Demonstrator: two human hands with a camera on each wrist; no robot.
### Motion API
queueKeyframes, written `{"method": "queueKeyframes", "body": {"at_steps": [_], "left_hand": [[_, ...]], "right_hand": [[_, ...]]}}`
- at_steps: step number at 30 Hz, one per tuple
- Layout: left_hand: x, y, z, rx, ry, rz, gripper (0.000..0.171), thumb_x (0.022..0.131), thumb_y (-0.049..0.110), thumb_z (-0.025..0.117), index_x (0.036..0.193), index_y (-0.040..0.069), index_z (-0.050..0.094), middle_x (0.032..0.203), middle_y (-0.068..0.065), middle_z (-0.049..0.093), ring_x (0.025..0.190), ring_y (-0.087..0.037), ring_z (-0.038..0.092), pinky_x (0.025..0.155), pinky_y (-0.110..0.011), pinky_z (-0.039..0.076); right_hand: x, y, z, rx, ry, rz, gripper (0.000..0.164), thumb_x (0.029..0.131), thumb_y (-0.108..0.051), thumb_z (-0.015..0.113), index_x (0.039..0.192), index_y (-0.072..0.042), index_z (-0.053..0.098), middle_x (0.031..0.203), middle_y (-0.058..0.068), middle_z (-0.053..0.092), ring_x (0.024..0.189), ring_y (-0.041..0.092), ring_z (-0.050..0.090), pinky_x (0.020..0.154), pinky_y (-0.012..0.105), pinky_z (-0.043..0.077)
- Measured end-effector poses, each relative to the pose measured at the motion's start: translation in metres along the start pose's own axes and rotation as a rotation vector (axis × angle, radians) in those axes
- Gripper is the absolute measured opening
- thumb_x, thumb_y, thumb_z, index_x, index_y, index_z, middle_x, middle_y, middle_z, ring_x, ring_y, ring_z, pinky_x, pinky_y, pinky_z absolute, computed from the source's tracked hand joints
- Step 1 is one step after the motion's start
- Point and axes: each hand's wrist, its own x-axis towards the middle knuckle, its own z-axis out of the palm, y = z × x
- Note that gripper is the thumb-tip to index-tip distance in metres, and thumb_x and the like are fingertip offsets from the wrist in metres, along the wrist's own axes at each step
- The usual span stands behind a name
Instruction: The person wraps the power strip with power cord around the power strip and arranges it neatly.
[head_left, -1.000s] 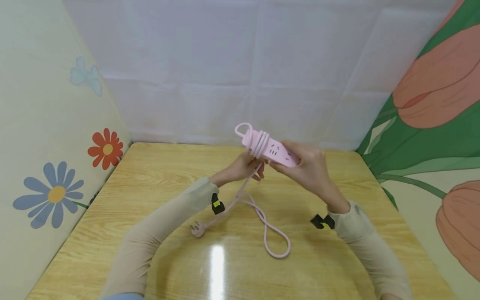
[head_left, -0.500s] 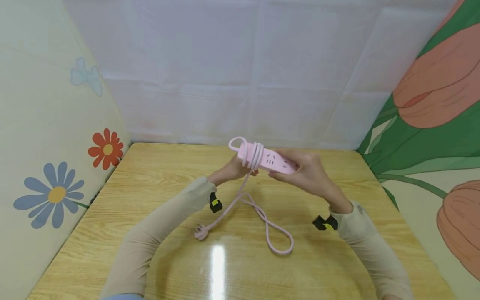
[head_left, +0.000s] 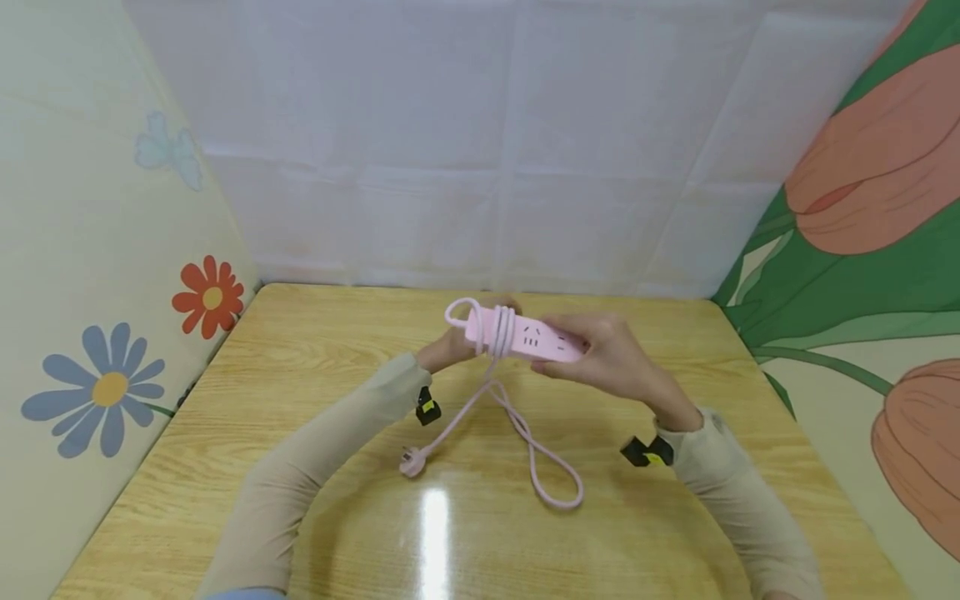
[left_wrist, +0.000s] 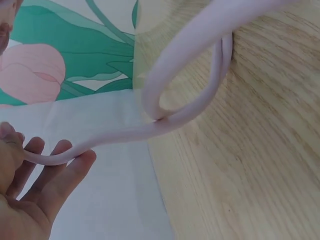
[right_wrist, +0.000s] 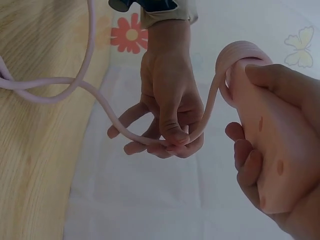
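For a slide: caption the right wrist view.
Left hand pinches cord wrapped round a pink power strip in the right hand.

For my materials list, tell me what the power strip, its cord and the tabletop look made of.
Power strip: probably hard plastic; smooth, pink, with clean-edged slots.
Cord: likely flexible plastic or rubber; smooth, bending in soft loops.
Tabletop: wood or wood-look laminate, can't tell; visible grain, glossy streak of reflected light.

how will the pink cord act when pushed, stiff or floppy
Likely floppy: the cord bends into a loop and wraps closely around the power strip. It may spring back slightly, since its curves look rounded, not kinked.
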Motion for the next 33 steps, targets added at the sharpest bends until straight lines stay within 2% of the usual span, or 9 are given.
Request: {"method": "queueKeyframes", "body": {"at_steps": [1,2,5,8,14,17,24,28,33], "left_hand": [[0.002,0.012,0.001,0.054,-0.005,-0.007,0.026,0.090,0.005,0.055,0.111,-0.011,0.057,0.100,-0.019,0.065,0.092,-0.027,0.063,0.087,-0.038,0.054],[0.002,0.020,0.000,0.091,-0.010,-0.068,0.029,0.088,0.006,0.057,0.110,-0.013,0.055,0.102,-0.019,0.064,0.093,-0.029,0.063,0.088,-0.041,0.054],[0.001,0.020,-0.001,0.230,-0.003,-0.114,0.016,0.091,0.003,0.061,0.104,-0.004,0.062,0.098,-0.010,0.067,0.090,-0.021,0.064,0.084,-0.032,0.056],[-0.003,0.007,-0.002,0.261,0.010,-0.150,0.009,0.094,-0.001,0.061,0.102,-0.001,0.066,0.097,-0.008,0.070,0.088,-0.019,0.067,0.081,-0.027,0.057],[-0.003,0.019,0.001,0.253,0.028,-0.298,0.010,0.093,-0.009,0.060,0.099,-0.008,0.069,0.094,-0.017,0.071,0.080,-0.030,0.069,0.072,-0.026,0.058],[-0.002,0.021,0.000,0.246,0.021,-0.316,0.011,0.093,-0.010,0.060,0.100,-0.010,0.069,0.095,-0.019,0.071,0.080,-0.037,0.068,0.071,-0.029,0.059],[-0.005,0.022,-0.003,0.291,0.011,-0.338,0.013,0.093,-0.008,0.062,0.102,-0.007,0.071,0.098,-0.018,0.071,0.078,-0.028,0.067,0.068,-0.026,0.058],[-0.007,0.021,-0.005,0.306,0.000,-0.353,0.013,0.093,-0.005,0.062,0.102,-0.006,0.072,0.098,-0.018,0.071,0.078,-0.034,0.067,0.066,-0.025,0.057],[-0.009,0.021,-0.006,0.337,-0.031,-0.356,0.015,0.093,-0.002,0.064,0.104,-0.004,0.073,0.099,-0.014,0.072,0.088,-0.028,0.067,0.076,-0.024,0.056]], "right_hand": [[-0.001,-0.001,0.000,0.010,-0.016,0.001,0.053,0.075,-0.022,0.089,0.120,-0.001,0.070,0.101,0.006,0.073,0.068,0.008,0.060,0.054,0.025,0.050],[-0.002,-0.001,0.001,0.020,-0.033,-0.004,0.053,0.075,-0.022,0.088,0.120,-0.002,0.069,0.101,0.005,0.073,0.068,0.007,0.060,0.053,0.025,0.050],[-0.004,-0.002,0.002,0.055,-0.093,-0.030,0.050,0.077,-0.021,0.087,0.120,-0.004,0.070,0.101,0.002,0.073,0.066,0.006,0.059,0.052,0.024,0.050],[-0.006,-0.002,0.003,0.045,-0.171,-0.058,0.050,0.077,-0.026,0.087,0.120,-0.005,0.071,0.102,0.000,0.073,0.067,0.004,0.060,0.052,0.023,0.050],[-0.010,0.000,0.002,0.026,-0.262,-0.014,0.052,0.077,-0.034,0.087,0.118,-0.005,0.072,0.099,-0.001,0.073,0.065,0.002,0.059,0.051,0.023,0.050],[-0.011,0.001,0.000,0.019,-0.291,-0.010,0.053,0.078,-0.037,0.085,0.119,-0.006,0.071,0.099,-0.001,0.073,0.063,0.001,0.058,0.051,0.022,0.050],[-0.010,0.002,-0.003,0.012,-0.349,-0.008,0.057,0.080,-0.041,0.083,0.121,-0.004,0.069,0.102,0.002,0.073,0.064,0.001,0.059,0.051,0.022,0.051],[-0.012,0.005,-0.005,0.019,-0.370,0.018,0.056,0.080,-0.041,0.083,0.122,-0.005,0.070,0.100,-0.001,0.073,0.064,0.002,0.059,0.052,0.023,0.051],[-0.015,0.008,-0.007,0.041,-0.409,0.039,0.053,0.082,-0.042,0.082,0.121,-0.008,0.070,0.096,-0.006,0.072,0.063,0.003,0.059,0.051,0.023,0.050]]}}
